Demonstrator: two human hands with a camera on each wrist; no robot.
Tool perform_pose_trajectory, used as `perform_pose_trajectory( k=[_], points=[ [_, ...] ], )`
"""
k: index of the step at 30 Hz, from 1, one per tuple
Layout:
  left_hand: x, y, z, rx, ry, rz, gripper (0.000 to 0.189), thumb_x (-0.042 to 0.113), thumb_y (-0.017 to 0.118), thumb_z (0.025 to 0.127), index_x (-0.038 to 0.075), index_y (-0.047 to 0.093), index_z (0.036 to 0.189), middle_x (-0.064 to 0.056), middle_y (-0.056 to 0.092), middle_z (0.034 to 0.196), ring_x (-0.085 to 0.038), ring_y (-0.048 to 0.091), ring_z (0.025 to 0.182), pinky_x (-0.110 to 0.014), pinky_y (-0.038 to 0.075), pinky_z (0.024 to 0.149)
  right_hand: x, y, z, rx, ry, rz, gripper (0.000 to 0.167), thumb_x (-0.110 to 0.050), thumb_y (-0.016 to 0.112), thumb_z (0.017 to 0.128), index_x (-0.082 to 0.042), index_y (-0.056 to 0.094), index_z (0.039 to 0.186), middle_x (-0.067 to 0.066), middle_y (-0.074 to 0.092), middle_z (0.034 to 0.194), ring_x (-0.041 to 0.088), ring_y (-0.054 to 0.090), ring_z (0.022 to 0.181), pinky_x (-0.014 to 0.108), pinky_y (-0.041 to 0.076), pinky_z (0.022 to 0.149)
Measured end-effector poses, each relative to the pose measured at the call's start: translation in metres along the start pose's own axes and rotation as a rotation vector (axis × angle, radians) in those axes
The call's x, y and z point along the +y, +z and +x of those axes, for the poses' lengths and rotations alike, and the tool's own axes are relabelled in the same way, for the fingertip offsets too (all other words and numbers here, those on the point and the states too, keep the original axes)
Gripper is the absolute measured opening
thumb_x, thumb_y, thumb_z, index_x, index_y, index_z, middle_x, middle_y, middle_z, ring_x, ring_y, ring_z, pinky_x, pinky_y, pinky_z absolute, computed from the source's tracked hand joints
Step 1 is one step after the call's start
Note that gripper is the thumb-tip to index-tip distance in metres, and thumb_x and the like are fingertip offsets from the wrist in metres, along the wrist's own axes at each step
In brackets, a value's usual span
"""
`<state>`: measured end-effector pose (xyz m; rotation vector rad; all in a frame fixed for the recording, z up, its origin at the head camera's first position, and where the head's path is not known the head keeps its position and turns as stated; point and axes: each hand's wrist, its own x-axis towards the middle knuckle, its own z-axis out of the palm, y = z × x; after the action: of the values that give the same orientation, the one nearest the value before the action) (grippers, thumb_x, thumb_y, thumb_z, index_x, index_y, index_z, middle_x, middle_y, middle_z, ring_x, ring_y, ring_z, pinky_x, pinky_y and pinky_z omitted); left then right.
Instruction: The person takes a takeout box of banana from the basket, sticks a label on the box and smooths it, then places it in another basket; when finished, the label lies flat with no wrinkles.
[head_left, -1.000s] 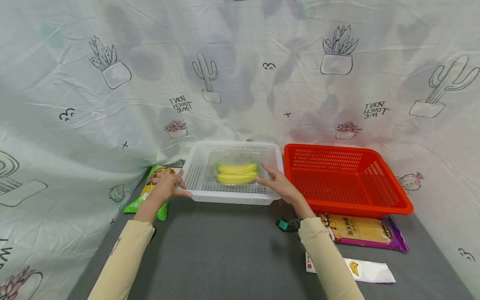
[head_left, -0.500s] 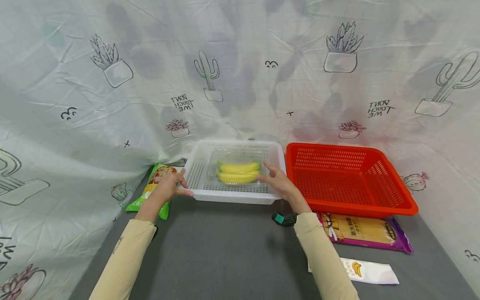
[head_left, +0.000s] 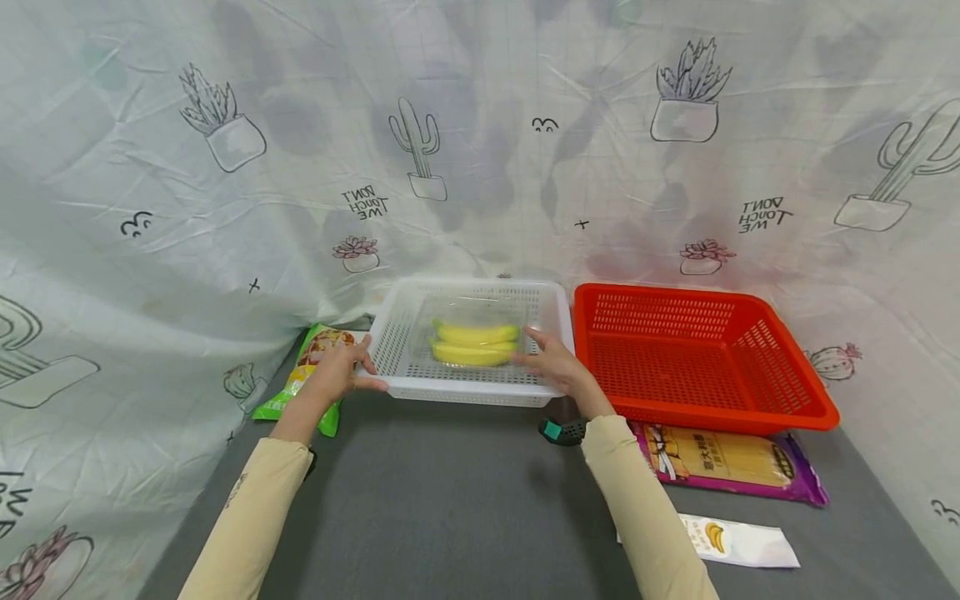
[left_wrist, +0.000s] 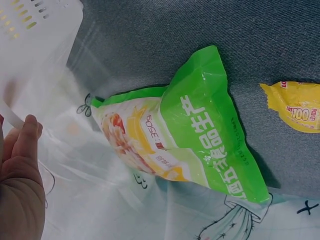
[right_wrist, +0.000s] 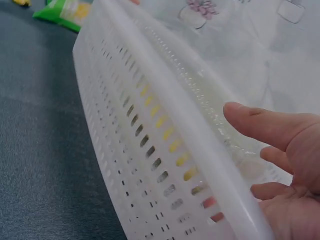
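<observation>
A white perforated plastic basket (head_left: 450, 389) stands at the back middle of the table. Inside it, a lidded clear plastic container (head_left: 422, 333) encloses yellow bananas (head_left: 472, 356). My left hand (head_left: 336, 377) holds the basket's front left corner, thumb along the front rim and fingers at the left rim. Over the basket's right part reaches my right hand (head_left: 558, 367), its loosely extended fingers at the container's right end. In the right wrist view the right thumb (right_wrist: 257, 122) points over the rim while the other fingers dip inside.
Right of the white basket stands a red basket (head_left: 708, 414). In front of it lie a purple-edged pasta packet (head_left: 723, 457) and a white strip with a banana picture (head_left: 742, 542). A green food bag (left_wrist: 205, 120) and a yellow packet (left_wrist: 297, 106) lie at left. Patterned sheeting hangs behind.
The container with the bananas has shifted slightly left inside the white basket, with my right hand's fingers at its right end. My left hand stays at the basket's corner.
</observation>
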<state>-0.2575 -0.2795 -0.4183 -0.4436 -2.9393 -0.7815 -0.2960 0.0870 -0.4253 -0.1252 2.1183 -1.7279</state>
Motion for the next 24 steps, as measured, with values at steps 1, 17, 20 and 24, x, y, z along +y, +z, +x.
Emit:
perform_pose_trajectory(
  k=[1,17,20,24],
  points=[
    [0.000,0.000,0.000,0.001,0.000,-0.001,0.029,0.028,0.085,0.065,0.007,0.065,0.070,-0.029,0.039,0.139,-0.020,0.045,0.058,-0.030,0.033,0.059,0.001,0.002,0.003,0.007,-0.003,-0.020,0.079,-0.010,0.068,0.089,-0.010,0.022,0.153,0.015,0.015,0.157,0.034,0.033,0.132,0.049,0.037,0.103],
    [0.001,-0.001,0.002,0.015,0.014,0.026,0.029,0.028,0.086,0.063,0.009,0.064,0.070,-0.028,0.042,0.138,-0.020,0.048,0.059,-0.030,0.036,0.061,0.006,0.010,0.023,0.145,-0.080,-0.151,0.079,-0.004,0.081,0.074,-0.014,0.046,0.143,0.009,0.017,0.159,0.030,0.015,0.143,0.052,0.015,0.113],
    [0.000,-0.001,0.002,0.011,0.010,0.026,0.029,0.028,0.086,0.063,0.009,0.065,0.069,-0.027,0.042,0.138,-0.019,0.047,0.059,-0.031,0.036,0.061,0.006,0.011,0.024,0.154,-0.077,-0.166,0.072,-0.006,0.084,0.072,-0.016,0.053,0.136,0.008,0.023,0.157,0.030,0.020,0.141,0.054,0.016,0.112],
    [0.000,-0.001,0.001,0.003,-0.001,0.021,0.030,0.028,0.086,0.063,0.008,0.065,0.070,-0.028,0.042,0.137,-0.016,0.037,0.056,-0.029,0.034,0.057,0.007,0.013,0.024,0.146,-0.081,-0.178,0.066,-0.008,0.086,0.070,-0.015,0.058,0.130,0.006,0.021,0.158,0.029,0.016,0.144,0.054,0.012,0.113]
  ],
)
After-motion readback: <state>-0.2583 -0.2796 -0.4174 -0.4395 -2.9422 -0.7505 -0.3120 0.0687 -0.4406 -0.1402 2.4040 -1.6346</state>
